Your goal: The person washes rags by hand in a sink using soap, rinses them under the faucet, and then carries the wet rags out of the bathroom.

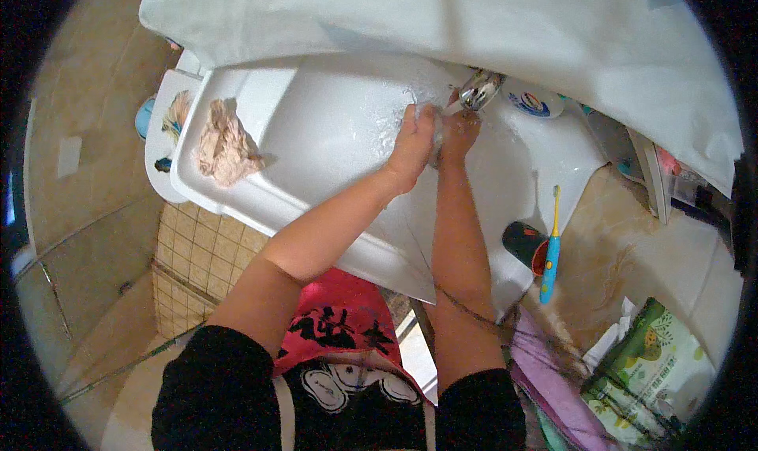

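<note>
My left hand point(414, 140) and my right hand point(461, 132) are close together under the chrome faucet point(481, 89), over a white washbasin point(331, 125). Water runs from the spout and splashes around the fingers. Something whitish point(437, 137) shows between the palms; whether it is an object or water and foam cannot be told. The right fingers are partly hidden near the spout. A crumpled pale pink cloth point(226, 146) lies on the basin's left ledge, apart from both hands.
A white bottle with a blue label point(533, 102) is right of the faucet. A dark cup point(524, 242) lies tipped beside a blue and yellow toothbrush point(551, 261). A green and white packet point(657, 362) and a purple cloth point(545, 362) are at lower right. A white surface point(414, 18) overhangs the basin.
</note>
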`<state>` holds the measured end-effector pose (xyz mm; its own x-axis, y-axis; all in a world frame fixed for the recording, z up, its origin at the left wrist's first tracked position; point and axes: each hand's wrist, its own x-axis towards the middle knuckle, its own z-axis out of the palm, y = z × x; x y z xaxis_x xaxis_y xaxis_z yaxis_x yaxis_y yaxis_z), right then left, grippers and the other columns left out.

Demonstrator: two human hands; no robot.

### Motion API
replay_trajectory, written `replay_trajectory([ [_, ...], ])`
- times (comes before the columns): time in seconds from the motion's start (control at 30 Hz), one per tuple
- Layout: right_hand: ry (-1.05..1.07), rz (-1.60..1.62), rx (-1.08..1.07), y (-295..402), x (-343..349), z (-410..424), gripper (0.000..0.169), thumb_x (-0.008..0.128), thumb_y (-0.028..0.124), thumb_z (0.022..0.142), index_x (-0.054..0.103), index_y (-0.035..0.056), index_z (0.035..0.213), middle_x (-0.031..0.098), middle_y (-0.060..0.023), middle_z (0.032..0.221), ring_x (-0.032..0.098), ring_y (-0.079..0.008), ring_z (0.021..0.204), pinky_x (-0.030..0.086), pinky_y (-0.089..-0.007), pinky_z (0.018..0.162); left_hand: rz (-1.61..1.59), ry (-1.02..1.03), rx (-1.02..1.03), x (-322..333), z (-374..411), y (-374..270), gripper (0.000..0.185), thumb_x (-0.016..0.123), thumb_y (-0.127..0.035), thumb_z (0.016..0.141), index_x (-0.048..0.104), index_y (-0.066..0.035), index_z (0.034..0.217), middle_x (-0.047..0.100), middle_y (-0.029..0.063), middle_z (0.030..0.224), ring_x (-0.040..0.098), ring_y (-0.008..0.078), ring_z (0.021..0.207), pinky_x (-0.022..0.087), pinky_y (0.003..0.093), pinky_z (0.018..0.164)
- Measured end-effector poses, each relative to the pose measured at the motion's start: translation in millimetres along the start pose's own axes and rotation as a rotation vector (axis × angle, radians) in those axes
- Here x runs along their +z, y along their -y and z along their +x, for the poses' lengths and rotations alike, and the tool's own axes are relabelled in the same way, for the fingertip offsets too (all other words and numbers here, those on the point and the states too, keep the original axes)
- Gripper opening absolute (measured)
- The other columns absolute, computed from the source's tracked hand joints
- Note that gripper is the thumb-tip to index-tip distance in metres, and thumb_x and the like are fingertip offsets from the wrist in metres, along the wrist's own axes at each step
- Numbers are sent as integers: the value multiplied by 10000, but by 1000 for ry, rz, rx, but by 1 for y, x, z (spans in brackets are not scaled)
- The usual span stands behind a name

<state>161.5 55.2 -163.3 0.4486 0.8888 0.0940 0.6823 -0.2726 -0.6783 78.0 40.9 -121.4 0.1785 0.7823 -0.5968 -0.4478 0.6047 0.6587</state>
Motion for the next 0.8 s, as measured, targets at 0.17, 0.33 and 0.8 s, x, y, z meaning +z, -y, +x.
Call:
replay_trajectory([
  [0.17,-26,-163,-213,-3,8,-22,170,537,210,776,603,56,805,598,-141,775,574,-300,703,443,-384,594,-134,116,-8,-7,20,-1,471,388,-405,912,399,-67,1240,484,116,1170,448,222,1056,354,358,937],
  [0.33,444,1303,783,20,-31,-24,411,372,389,933,423,82,1202,451,-57,1250,493,-205,1080,417,-406,887,-158,135,28,-23,19,-26,353,399,-326,880,483,-57,1091,522,76,1025,486,207,941,372,337,889],
  [0.8,241,233,-171,35,-17,-59,201,633,256,784,536,82,769,556,-46,816,559,-219,856,422,-302,759,126,66,105,-40,43,9,324,467,-369,888,500,-111,1082,565,59,959,534,205,878,432,357,805],
])
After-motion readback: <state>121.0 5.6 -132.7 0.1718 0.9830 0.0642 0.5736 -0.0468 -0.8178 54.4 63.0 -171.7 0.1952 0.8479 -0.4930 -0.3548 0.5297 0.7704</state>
